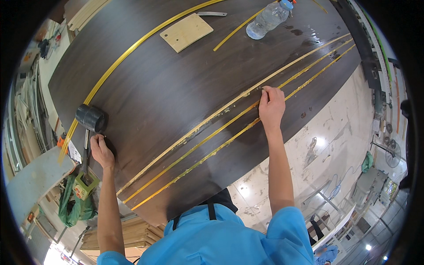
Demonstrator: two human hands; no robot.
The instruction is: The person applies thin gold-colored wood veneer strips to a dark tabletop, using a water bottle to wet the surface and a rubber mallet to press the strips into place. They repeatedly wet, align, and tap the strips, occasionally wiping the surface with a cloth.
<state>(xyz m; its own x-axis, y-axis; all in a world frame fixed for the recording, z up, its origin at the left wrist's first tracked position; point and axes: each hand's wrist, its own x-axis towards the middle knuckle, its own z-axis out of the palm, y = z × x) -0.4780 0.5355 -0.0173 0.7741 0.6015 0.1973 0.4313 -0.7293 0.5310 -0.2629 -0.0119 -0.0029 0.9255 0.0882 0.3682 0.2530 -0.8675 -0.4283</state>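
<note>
A dark brown wooden panel [176,110] lies under both hands, with three yellow strips running diagonally across it. My right hand [271,108] is closed in a pinch over the strip nearest the panel's middle [221,106]; whatever its fingertips hold is too small to make out. Pale, crumbly residue lies along the strips beside it. At the panel's left edge my left hand [101,151] has its fingers curled together, and their content cannot be made out. Just beyond that hand rests a mallet with a black head [90,118], its handle passing beside my fingers.
Long loose yellow strips [128,51] curve along the panel's far left. Farther back are a small wooden board [187,32], a metal blade-like piece [212,13] and a clear water bottle with a blue cap [268,20]. A green holder [84,185] hangs below the left edge.
</note>
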